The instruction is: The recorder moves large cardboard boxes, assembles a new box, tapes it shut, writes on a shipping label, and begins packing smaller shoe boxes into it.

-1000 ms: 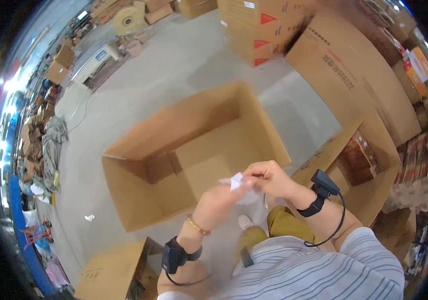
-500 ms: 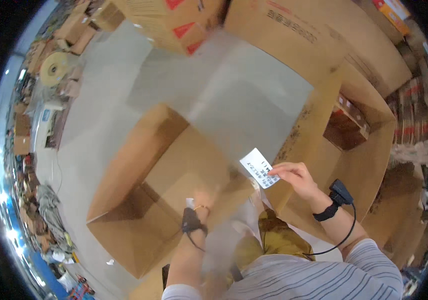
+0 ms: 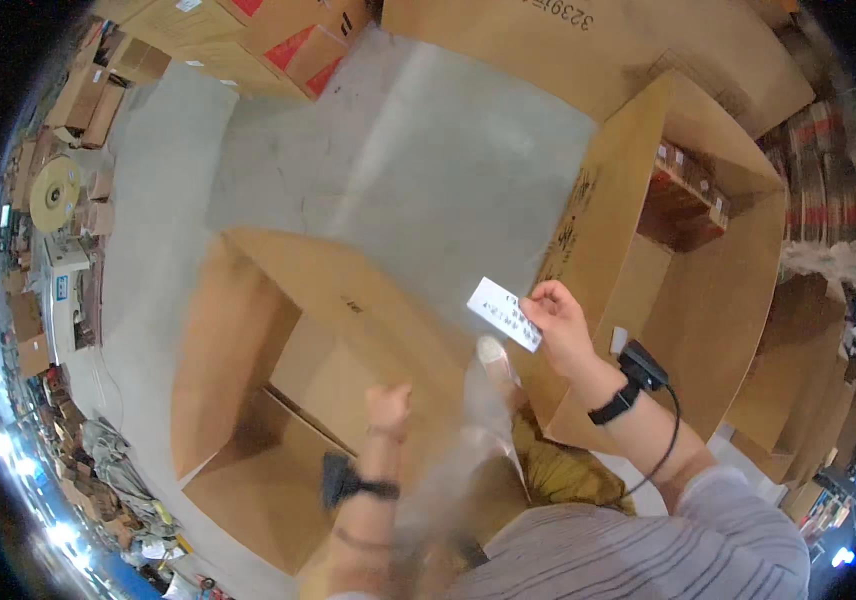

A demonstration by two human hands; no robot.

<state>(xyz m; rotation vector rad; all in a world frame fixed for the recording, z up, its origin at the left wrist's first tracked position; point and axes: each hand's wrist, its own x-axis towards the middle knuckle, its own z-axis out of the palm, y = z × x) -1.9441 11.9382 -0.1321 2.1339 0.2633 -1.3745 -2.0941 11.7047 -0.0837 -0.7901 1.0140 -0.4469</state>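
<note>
My right hand [image 3: 560,325] pinches a white printed card [image 3: 504,314] between thumb and fingers and holds it up over the floor. My left hand [image 3: 388,408] is closed at the rim of an open cardboard box [image 3: 358,300] on the left; motion blurs its fingers a little. That box is tilted, with its open side facing me. To the right stands another large open carton [image 3: 713,300], close to my right forearm. Inside it sits a smaller brown box [image 3: 686,200]. Each wrist carries a black strapped device with a cable.
A big carton [image 3: 588,50] stands at the far side, and boxes with red marks [image 3: 298,45] are stacked at the far left. A yellowish tape roll [image 3: 55,194] lies among goods along the left. Flattened cardboard [image 3: 828,190] is piled at the right.
The box at my left hand has turned and shifted left, showing more of its outer wall. My right hand still holds the card, now tilted differently. The whole view has shifted somewhat.
</note>
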